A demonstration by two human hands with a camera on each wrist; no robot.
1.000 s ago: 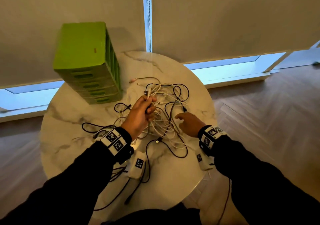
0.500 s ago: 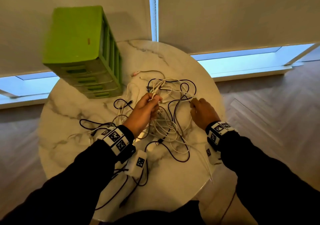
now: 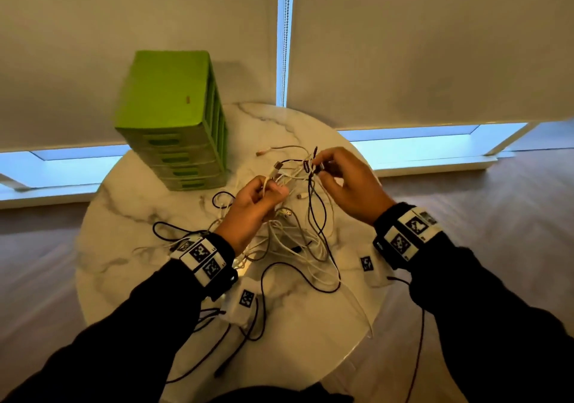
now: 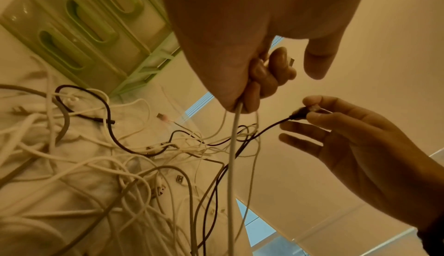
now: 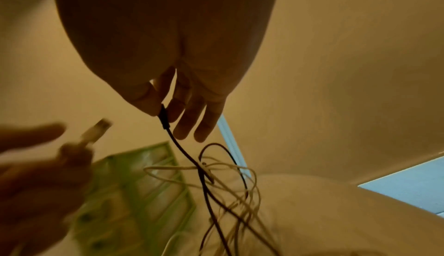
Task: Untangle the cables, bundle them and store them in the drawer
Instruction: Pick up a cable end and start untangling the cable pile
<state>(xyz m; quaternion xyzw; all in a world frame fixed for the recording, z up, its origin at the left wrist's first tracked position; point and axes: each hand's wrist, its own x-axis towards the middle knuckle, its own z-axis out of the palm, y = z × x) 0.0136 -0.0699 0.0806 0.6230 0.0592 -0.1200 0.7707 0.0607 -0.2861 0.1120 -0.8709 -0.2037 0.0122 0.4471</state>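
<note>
Left hand (image 3: 254,206): fingers curled tight round a thick white cable (image 4: 231,155), held up above the table; silver plug (image 3: 276,165) poking out past the fist.
Right hand (image 3: 348,185): thumb and first finger pinching the plug end of a thin black cable (image 5: 182,151); other fingers (image 5: 190,121) loose and spread out below.
Between the hands: close together, not touching; a few thin loops strung across the gap.
Cable pile (image 3: 292,241): messy heap of white, grey and black cords on the middle of the table, under both hands; soft, round, bendy; many loops crossing each other.
Held cables: both run down from the hands into the heap, tangled with the rest.
Pink-tipped cable (image 3: 279,149): lies flat beyond the heap, toward the far edge.
Black loops (image 3: 298,278): spread out over the near part of the table, toward the body.
Drawer box (image 3: 174,123): green plastic, tall and boxy, smooth and shiny, stacked drawers with long slot handles; all drawers look pushed in; stands on the far left of the table, just beside the heap.
Table (image 3: 124,247): round, white stone look with grey veins, smooth top; bare room on the left and near right side.
Table edge: right wrist close to the right rim; one thin white cord hangs over the near right rim.
Around the table: wood floor on both sides, pale blinds (image 3: 403,45) behind.
</note>
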